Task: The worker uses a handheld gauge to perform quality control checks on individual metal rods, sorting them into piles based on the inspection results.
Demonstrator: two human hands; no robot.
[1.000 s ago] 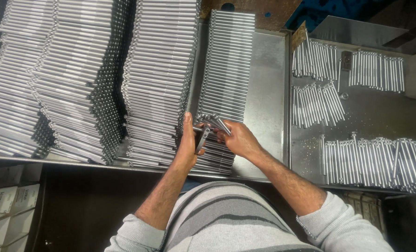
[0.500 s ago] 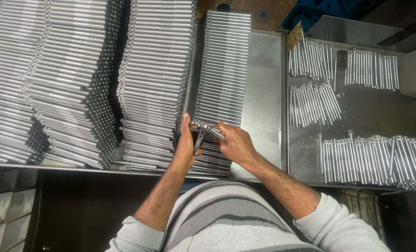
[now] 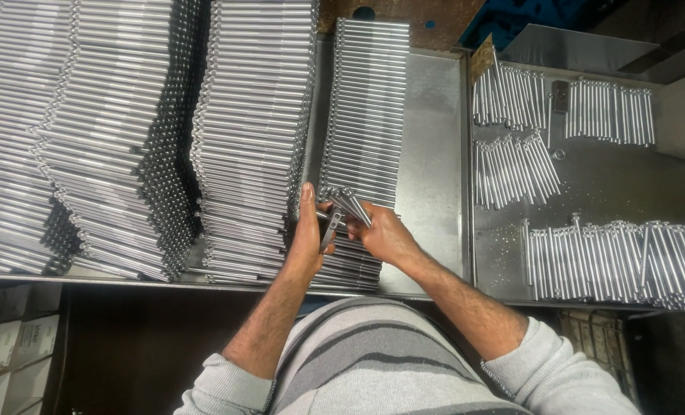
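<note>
Gripping a small bundle of short metal rods [image 3: 349, 206] between them, the left hand [image 3: 309, 240] and right hand [image 3: 382, 233] meet over the near end of a low stack of rods [image 3: 365, 115] on a steel tray [image 3: 431, 154]. The right fingers curl closed around the bundle's lower end; the left thumb points up along the stack's edge while its fingers pinch a single dark rod [image 3: 328, 232], angled downward. The held rods are thin, silver-grey and shiny, fanned slightly with their tips pointing up and to the left. Both forearms are bare, grey sleeves pushed up, rising from a grey striped top at the bottom edge of the view. To the left, taller rod stacks [image 3: 127, 138] lie in leaning rows, their round ends catching light. To the right, a second tray [image 3: 611, 192] holds loose batches of upright-lying rods [image 3: 611, 261] in four groups. A small tan card [image 3: 481, 60] stands at the divider between the trays. Pale cardboard boxes [image 3: 8, 350] sit below the bench at lower left; their printing is too small to tell.
</note>
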